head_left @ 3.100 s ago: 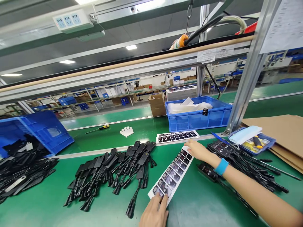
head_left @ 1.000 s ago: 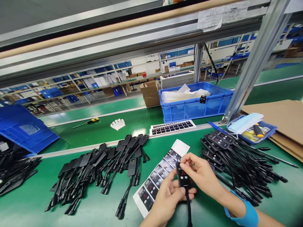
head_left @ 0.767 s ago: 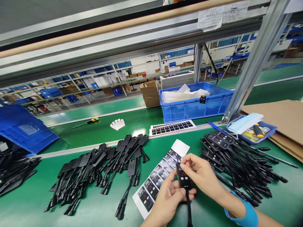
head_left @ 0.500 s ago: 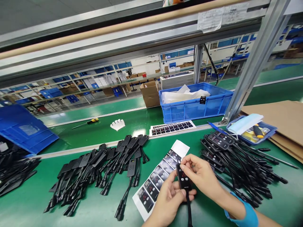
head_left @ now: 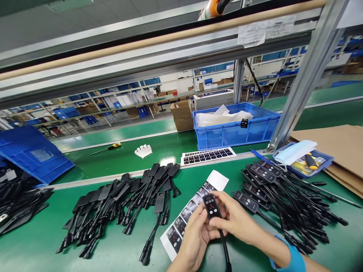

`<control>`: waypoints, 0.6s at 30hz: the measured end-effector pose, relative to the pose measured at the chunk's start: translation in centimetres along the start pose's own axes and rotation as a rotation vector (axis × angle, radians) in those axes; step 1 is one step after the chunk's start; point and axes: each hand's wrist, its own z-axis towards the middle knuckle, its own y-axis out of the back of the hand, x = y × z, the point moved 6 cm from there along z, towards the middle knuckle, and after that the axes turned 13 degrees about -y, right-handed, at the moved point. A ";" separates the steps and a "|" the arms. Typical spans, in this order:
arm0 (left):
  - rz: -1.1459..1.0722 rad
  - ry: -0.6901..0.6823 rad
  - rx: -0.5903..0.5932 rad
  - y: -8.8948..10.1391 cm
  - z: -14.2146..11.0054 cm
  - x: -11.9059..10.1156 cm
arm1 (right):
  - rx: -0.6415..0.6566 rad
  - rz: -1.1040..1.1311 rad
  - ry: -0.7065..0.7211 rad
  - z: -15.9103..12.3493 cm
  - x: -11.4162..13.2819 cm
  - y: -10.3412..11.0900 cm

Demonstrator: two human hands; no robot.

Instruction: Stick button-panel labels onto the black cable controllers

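My left hand (head_left: 195, 234) and my right hand (head_left: 234, 217) are both closed on a small black controller (head_left: 211, 206), with its labelled face turned up and its black cable hanging toward me. The left fingers hold its left side; the right fingers and thumb grip its right side and lower end. Under and behind the hands lies a white sheet of black labels (head_left: 180, 224). To the right is a pile of labelled black controllers (head_left: 263, 173) with cables. On the left, several controllers without visible labels (head_left: 160, 202) lie in a spread row.
A blue crate (head_left: 235, 134) with white sheets stands behind, beside a cardboard box (head_left: 181, 115). A second label sheet (head_left: 208, 155), a white glove (head_left: 143, 151) and a screwdriver (head_left: 106, 148) lie behind. A small blue tray (head_left: 304, 172) and a metal post (head_left: 309, 75) are on the right.
The right fingers have moved from the controller's top end to its right side and lower end. The controller has shifted slightly left and tilted. The camera view has moved a little.
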 end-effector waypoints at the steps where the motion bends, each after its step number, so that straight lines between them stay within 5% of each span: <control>1: -0.002 -0.011 -0.025 0.2 0.0 -0.1 | 0.062 0.037 -0.021 -0.2 -0.1 -0.5; 4: 0.008 -0.017 -0.072 0.5 0.0 -0.1 | 0.146 0.083 -0.042 -0.4 0.0 -1.0; 13: 0.308 -0.059 -0.045 1.5 0.2 1.2 | -0.069 -0.246 0.118 -0.1 0.3 -0.1; 18: 0.161 -0.062 -0.155 1.7 0.4 1.4 | -0.128 -0.486 0.200 -0.8 1.1 -0.8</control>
